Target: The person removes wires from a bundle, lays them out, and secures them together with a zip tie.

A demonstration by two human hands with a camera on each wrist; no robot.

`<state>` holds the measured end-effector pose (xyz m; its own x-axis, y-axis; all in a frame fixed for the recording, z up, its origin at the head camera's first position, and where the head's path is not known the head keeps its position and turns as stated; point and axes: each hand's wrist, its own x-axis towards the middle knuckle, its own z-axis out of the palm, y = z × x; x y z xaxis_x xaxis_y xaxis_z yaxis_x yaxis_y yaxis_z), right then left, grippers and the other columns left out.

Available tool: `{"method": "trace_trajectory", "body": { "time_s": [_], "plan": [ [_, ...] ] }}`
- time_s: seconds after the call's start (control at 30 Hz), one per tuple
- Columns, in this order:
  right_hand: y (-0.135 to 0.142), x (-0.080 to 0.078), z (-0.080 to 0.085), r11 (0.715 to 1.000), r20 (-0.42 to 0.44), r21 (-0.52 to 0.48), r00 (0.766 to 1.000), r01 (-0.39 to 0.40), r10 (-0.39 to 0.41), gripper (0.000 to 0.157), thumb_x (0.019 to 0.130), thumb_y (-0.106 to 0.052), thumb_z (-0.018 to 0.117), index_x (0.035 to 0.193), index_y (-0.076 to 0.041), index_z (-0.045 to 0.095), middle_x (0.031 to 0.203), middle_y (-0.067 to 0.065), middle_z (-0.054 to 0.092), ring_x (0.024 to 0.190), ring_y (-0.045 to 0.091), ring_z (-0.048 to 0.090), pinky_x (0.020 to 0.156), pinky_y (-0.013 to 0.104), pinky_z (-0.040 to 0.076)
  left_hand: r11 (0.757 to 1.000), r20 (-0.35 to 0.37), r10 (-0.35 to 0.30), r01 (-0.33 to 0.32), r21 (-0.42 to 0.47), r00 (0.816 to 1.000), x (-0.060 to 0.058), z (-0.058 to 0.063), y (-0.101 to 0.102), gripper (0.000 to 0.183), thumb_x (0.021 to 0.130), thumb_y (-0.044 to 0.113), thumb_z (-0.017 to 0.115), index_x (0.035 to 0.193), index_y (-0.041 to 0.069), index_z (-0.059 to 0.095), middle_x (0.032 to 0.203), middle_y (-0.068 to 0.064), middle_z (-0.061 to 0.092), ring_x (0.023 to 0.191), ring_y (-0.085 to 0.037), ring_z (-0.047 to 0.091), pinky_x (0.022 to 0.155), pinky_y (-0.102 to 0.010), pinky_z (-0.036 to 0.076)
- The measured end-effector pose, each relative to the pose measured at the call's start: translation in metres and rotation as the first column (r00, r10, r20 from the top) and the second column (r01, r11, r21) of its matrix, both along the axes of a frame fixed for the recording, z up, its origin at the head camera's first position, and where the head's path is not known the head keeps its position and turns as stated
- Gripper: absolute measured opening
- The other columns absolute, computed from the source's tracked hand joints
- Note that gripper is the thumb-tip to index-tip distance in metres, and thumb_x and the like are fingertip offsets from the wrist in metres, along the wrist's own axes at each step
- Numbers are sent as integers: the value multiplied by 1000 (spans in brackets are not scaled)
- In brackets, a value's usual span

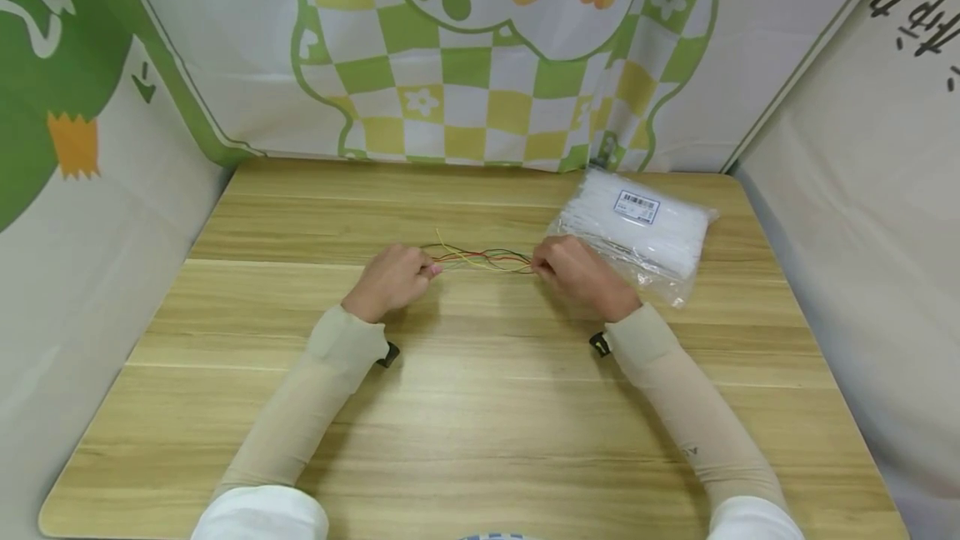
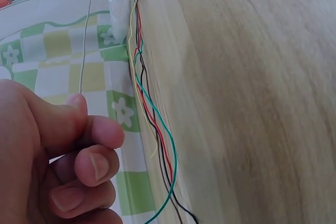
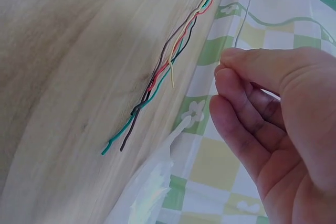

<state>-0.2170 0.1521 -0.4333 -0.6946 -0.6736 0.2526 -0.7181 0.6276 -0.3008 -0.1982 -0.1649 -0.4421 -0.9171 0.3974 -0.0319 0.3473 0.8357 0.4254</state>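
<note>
Across the near side of the table, bare wood reaches from the person's side up between two pale sleeves, leaving wide room in front of the hands. Beyond the cuffs, the left hand pinches a thin white wire between thumb and forefinger, its other fingers curled in; the right hand pinches the same wire with thumb and fingertip, the rest loosely bent. The wire's long axis runs left to right from hand to hand, nearly straight, and it is pale, slim and smooth. Also lying left to right, apart from it on the wood, is a loose bundle of coloured wires: yellow, red, green, black and brown strands, wavy and crossing, with a green and a dark end toward the right. Left of the left hand, the table's side edge is well apart; on the other side, a clear bag of white strips sits just beside the right hand, leaving less room. Farther off, the far edge meets a checked curtain.
</note>
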Motion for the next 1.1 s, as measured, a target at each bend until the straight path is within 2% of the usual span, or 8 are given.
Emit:
{"method": "trace_trajectory", "body": {
  "time_s": [0.1, 0.2, 0.3, 0.43, 0.53, 0.67, 0.93, 1.1],
  "plan": [
    [0, -1, 0, 1000, 6, 2, 1000, 6, -6, 17, 92, 8, 66, 87, -2, 78, 86, 9, 77, 80, 22, 73, 74, 36, 62, 1000, -1, 6, -6, 3, 1000, 0, -1, 0, 45, 109, 24, 57, 65, 13, 57, 60, 4, 33, 53, -9, 27, 48, -23, 25],
    [-1, -3, 0, 1000, 10, 11, 1000, 18, -18, 16, 93, 6, 67, 88, -3, 78, 86, 9, 78, 80, 23, 74, 75, 36, 62, 1000, 3, 15, -15, 2, 1000, -1, -1, 0, 36, 109, 23, 57, 83, 5, 74, 61, 2, 38, 54, -10, 29, 48, -23, 27],
    [-1, -5, -2, 999, 14, 20, 999, 31, -31, 16, 92, 6, 67, 87, -3, 79, 86, 8, 78, 79, 22, 73, 74, 36, 62, 1000, 1, 25, -25, -13, 1000, -2, -2, 0, 33, 109, 23, 57, 98, 1, 79, 65, -5, 52, 54, -10, 30, 48, -23, 28],
    [-2, -7, -3, 999, 26, 30, 999, 42, -43, 18, 91, 7, 66, 84, -4, 78, 83, 7, 76, 74, 19, 70, 71, 35, 61, 999, -12, 33, -33, -24, 999, -3, -3, -1, 34, 109, 24, 58, 106, -1, 81, 87, -14, 75, 53, -10, 28, 48, -23, 27],
    [-3, -8, -2, 998, 37, 37, 998, 50, -51, 19, 91, 6, 65, 81, -5, 77, 80, 6, 75, 70, 17, 66, 68, 34, 59, 999, -17, 38, -39, -31, 999, -4, -3, -1, 38, 109, 24, 58, 88, 1, 79, 74, -9, 67, 52, -9, 25, 47, -22, 24],
    [-3, -10, -3, 997, 42, 45, 997, 62, -64, 20, 91, 6, 65, 80, -6, 77, 79, 5, 75, 69, 16, 65, 67, 34, 58, 998, -21, 52, -53, -35, 998, -6, -3, 1, 45, 108, 23, 57, 65, 10, 62, 58, 2, 32, 52, -9, 21, 46, -22, 20],
    [-6, -14, -3, 993, 39, 82, 995, 90, -94, 22, 93, 4, 65, 78, -7, 77, 78, 5, 73, 70, 16, 63, 68, 33, 56, 992, 5, 94, -93, -88, 996, -8, -1, 6, 38, 108, 22, 56, 78, 4, 72, 57, 4, 30, 49, -9, 19, 42, -22, 21],
    [-9, -16, -3, 988, 51, 120, 993, 99, -106, 24, 90, 5, 65, 74, -8, 75, 76, 4, 72, 70, 18, 63, 68, 34, 57, 985, 21, 106, -102, -136, 994, -9, -2, 7, 35, 109, 23, 57, 81, 8, 72, 58, 3, 35, 50, -10, 27, 43, -22, 26]
  ]
}}
